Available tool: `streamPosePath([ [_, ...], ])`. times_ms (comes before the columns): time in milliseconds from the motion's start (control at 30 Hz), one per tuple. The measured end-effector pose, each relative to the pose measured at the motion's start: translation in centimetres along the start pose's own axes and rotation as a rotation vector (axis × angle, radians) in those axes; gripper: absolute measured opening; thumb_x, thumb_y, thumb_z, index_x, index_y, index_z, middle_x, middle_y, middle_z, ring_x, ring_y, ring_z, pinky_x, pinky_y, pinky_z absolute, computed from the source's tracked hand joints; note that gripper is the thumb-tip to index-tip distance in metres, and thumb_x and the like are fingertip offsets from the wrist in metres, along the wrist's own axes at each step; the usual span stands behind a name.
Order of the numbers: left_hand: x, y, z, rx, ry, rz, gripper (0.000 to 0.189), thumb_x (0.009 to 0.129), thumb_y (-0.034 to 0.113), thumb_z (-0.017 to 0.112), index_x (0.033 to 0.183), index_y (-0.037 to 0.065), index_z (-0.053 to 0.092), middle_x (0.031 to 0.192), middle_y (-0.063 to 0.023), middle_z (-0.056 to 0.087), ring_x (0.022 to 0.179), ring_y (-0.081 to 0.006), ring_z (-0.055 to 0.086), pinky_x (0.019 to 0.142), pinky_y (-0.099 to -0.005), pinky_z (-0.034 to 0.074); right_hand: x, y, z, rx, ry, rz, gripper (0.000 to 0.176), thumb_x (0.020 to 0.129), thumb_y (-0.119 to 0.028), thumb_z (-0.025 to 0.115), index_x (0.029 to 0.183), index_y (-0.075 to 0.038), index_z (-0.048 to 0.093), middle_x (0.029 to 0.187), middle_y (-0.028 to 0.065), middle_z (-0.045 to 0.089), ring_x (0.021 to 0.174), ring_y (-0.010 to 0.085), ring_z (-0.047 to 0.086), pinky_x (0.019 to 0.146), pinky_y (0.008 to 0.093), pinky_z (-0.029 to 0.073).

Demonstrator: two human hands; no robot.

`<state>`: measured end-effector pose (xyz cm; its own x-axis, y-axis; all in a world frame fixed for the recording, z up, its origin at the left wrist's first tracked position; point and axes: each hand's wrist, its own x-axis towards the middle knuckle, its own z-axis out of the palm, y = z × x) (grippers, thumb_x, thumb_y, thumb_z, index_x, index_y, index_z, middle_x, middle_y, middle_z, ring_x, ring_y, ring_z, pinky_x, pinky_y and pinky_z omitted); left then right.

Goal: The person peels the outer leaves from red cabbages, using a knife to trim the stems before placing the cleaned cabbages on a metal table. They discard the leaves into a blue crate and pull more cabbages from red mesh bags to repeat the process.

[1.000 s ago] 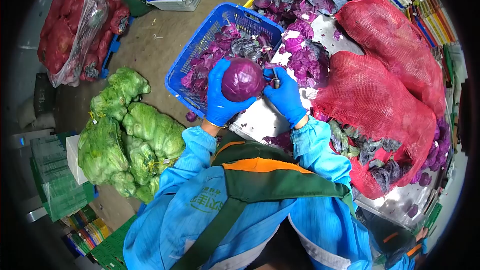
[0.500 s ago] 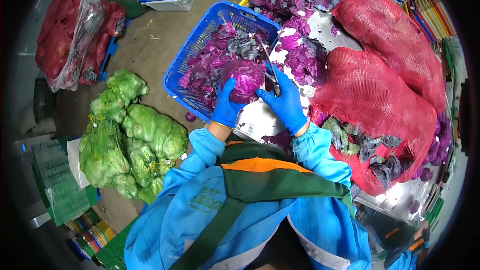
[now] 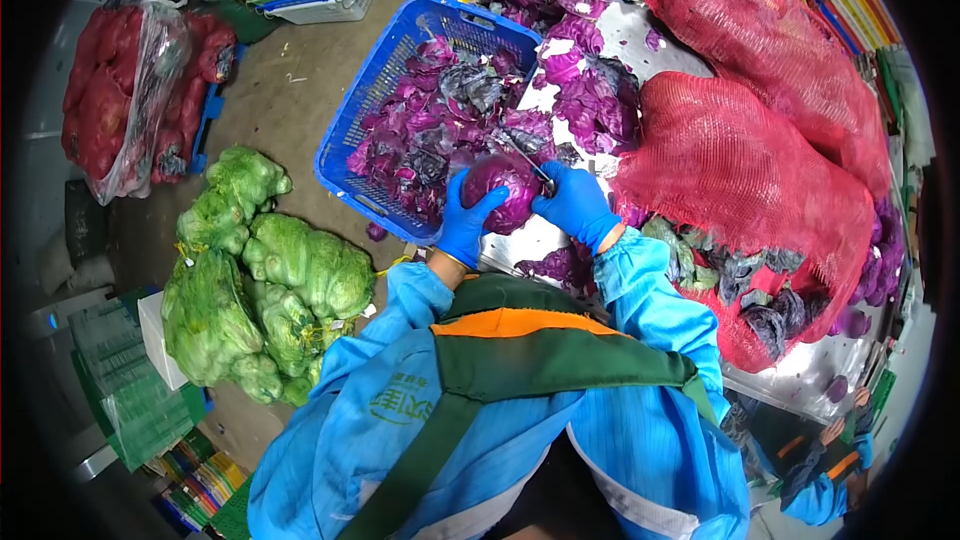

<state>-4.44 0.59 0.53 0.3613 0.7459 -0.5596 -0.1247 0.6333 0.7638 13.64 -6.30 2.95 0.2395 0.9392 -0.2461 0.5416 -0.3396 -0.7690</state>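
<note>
A round purple cabbage (image 3: 503, 190) sits in my left hand (image 3: 464, 218), whose blue-gloved fingers curl around its left and lower side. My right hand (image 3: 577, 204), also gloved in blue, is closed on the handle of a knife (image 3: 522, 152). Its thin blade points up and left, across the upper right of the cabbage. Both hands are at the near edge of a blue crate (image 3: 335, 155) holding loose purple leaves (image 3: 420, 130). More purple leaves (image 3: 596, 105) lie on the metal table (image 3: 640, 45) to the right.
Red mesh sacks (image 3: 740, 170) fill the right side of the table. Green cabbages in bags (image 3: 310, 265) lie on the floor at left. Behind them stand red sacks (image 3: 110, 90) and stacked crates (image 3: 320, 0). Part of another person (image 3: 825, 490) shows at lower right.
The cabbage has come nearer to my body and turned in my left hand. My right hand has lowered, and the knife blade now tilts further left, closer to the cabbage.
</note>
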Motion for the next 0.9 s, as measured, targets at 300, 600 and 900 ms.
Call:
streamPosePath([
  [300, 1.3, 0.2, -1.7, -0.505, -0.192, -0.450, 0.075, 0.080, 0.057, 0.061, 0.140, 0.017, 0.040, 0.138, -0.0130, 0.045, 0.124, -0.0327, 0.048, 0.099, -0.0548, 0.043, -1.0, 5.5, 2.1, 0.681, 0.404, 0.240, 0.021, 0.077, -0.006, 0.066, 0.098, -0.003, 0.065, 0.073, 0.0100, 0.064, 0.069, 0.0182, 0.063, 0.065, 0.0321, 0.051],
  [600, 0.7, 1.1, -0.6, -0.504, -0.153, -0.484, 0.079, 0.080, 0.067, 0.053, 0.140, 0.017, 0.041, 0.140, -0.0138, 0.044, 0.127, -0.0342, 0.044, 0.102, -0.0568, 0.038, -5.7, -0.2, 5.0, 0.062, 0.183, 0.063, 0.045, 0.092, -0.026, 0.053, 0.135, -0.012, 0.047, 0.095, 0.0250, 0.064, 0.085, 0.0416, 0.063, 0.074, 0.0476, 0.050],
  [900, 1.4, 1.3, 0.0, -0.573, -0.181, -0.472, 0.079, 0.083, 0.072, 0.043, 0.140, 0.017, 0.042, 0.139, -0.0134, 0.046, 0.128, -0.0338, 0.045, 0.103, -0.0559, 0.038, -5.2, 0.0, 6.5, -0.038, 0.248, 0.040, 0.038, 0.092, -0.024, 0.052, 0.127, -0.009, 0.051, 0.098, 0.0243, 0.064, 0.082, 0.0419, 0.063, 0.072, 0.0486, 0.050],
])
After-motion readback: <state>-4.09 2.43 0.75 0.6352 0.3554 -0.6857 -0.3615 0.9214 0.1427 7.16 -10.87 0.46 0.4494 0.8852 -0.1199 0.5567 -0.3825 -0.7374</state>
